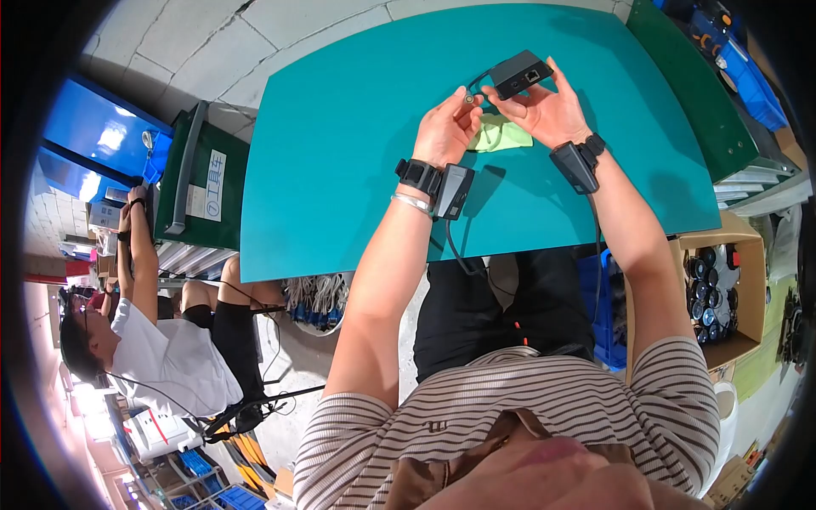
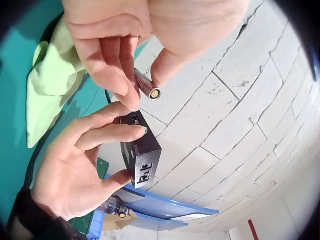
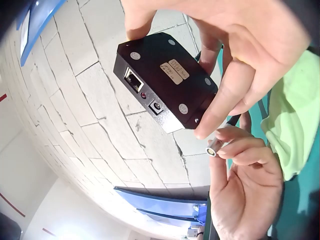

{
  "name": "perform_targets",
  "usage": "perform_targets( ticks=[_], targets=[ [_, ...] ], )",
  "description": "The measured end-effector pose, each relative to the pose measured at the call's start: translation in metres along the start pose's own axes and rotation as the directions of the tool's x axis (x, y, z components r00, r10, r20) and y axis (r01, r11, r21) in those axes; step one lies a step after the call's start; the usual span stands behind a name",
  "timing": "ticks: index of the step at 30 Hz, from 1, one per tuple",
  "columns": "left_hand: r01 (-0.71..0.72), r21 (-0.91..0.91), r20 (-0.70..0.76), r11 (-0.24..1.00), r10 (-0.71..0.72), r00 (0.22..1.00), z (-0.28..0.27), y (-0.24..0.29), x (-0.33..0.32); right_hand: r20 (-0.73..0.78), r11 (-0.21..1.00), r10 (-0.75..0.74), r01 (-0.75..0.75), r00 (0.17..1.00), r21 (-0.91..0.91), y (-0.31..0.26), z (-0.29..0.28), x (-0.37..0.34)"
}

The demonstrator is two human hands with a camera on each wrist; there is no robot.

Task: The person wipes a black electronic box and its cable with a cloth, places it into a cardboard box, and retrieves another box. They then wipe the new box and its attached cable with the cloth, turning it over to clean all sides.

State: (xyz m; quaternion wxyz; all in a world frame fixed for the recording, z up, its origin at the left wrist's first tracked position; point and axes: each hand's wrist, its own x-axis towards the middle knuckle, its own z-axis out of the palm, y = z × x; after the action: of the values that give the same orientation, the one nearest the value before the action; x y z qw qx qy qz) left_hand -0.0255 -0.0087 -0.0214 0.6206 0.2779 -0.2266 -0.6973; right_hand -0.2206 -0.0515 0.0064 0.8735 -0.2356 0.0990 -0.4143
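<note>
My left hand (image 1: 446, 132) pinches a round metal cable connector (image 1: 469, 99) between thumb and fingers, its pin face visible in the left wrist view. My right hand (image 1: 548, 110) grips a small black box (image 1: 520, 75) by its edges, above the far part of the table. In the right wrist view, a network port (image 3: 133, 80) and a round power socket (image 3: 156, 106) show on the box's side, with a small label (image 3: 173, 73) on its broad face. A black cable (image 1: 478, 78) loops between the box and the connector. Beneath the hands lies a light green cloth (image 1: 503, 136).
The teal tabletop (image 1: 340, 153) runs up to a white brick wall (image 1: 187, 42). Green cabinets (image 1: 208, 174) flank it. An open carton (image 1: 739, 331) of round black items stands at right. To the left, another person (image 1: 170, 357) sits working.
</note>
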Motion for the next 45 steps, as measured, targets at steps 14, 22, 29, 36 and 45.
perform_targets(
  ticks=[14,22,29,36,45],
  targets=[
    [-0.168,0.219,0.054,0.961,0.160,0.986,0.013,0.005,-0.008,0.007,0.990,-0.022,0.023,1.000,-0.138,0.005,0.007,-0.003],
    [-0.258,0.231,0.018,0.938,0.262,0.965,0.002,0.012,-0.004,0.021,0.959,0.069,-0.061,0.997,-0.277,0.003,-0.004,-0.005],
    [-0.260,0.236,0.059,0.936,0.253,0.966,0.005,0.020,-0.011,-0.027,0.912,0.088,-0.092,0.996,-0.400,-0.001,-0.010,-0.004],
    [-0.322,0.237,0.028,0.916,0.325,0.945,0.002,0.030,-0.015,-0.098,0.835,0.086,-0.125,0.992,-0.535,-0.001,0.001,-0.013],
    [-0.295,0.358,0.117,0.886,0.271,0.955,0.009,0.030,-0.021,-0.062,0.784,0.087,-0.107,0.994,-0.612,-0.005,0.005,-0.016]
  ],
)
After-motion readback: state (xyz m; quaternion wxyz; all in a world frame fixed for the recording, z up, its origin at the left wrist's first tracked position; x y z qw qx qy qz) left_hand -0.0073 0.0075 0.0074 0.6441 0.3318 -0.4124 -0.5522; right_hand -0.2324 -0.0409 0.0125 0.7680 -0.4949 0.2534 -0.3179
